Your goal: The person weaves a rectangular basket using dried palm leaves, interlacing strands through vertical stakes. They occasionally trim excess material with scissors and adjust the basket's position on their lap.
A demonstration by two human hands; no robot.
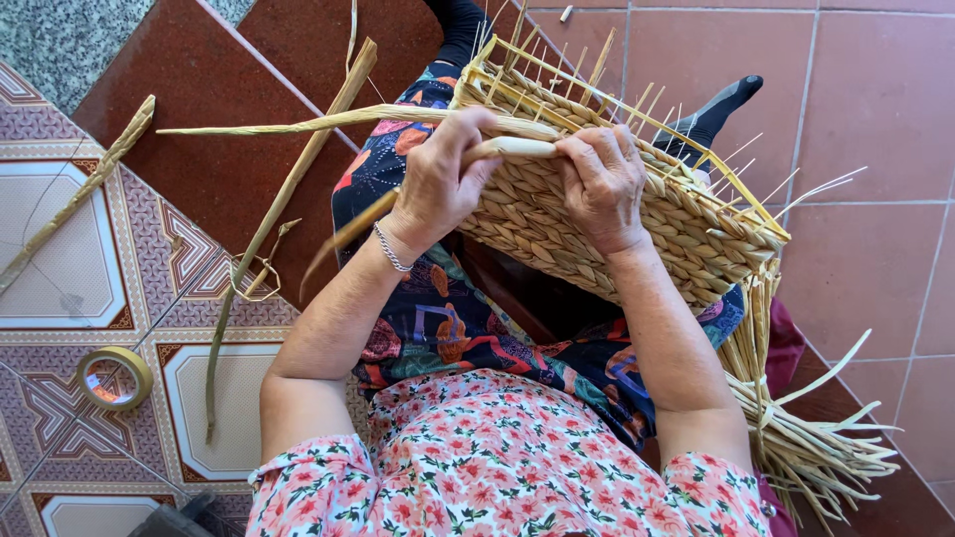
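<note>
A half-woven straw basket (696, 224) lies tilted on my lap, with thin stakes sticking up from its rim. My left hand (438, 184) pinches a pale straw strand (298, 124) that stretches off to the left. My right hand (602, 184) presses on the basket's side and holds the thick end of the same strand (522, 147) against the weave. A silver bracelet sits on my left wrist.
A bundle of loose straw (806, 438) lies by my right side on the tiled floor. Long reeds (269, 229) rest on the floor to the left. A roll of tape (116, 378) sits on the patterned tiles at lower left.
</note>
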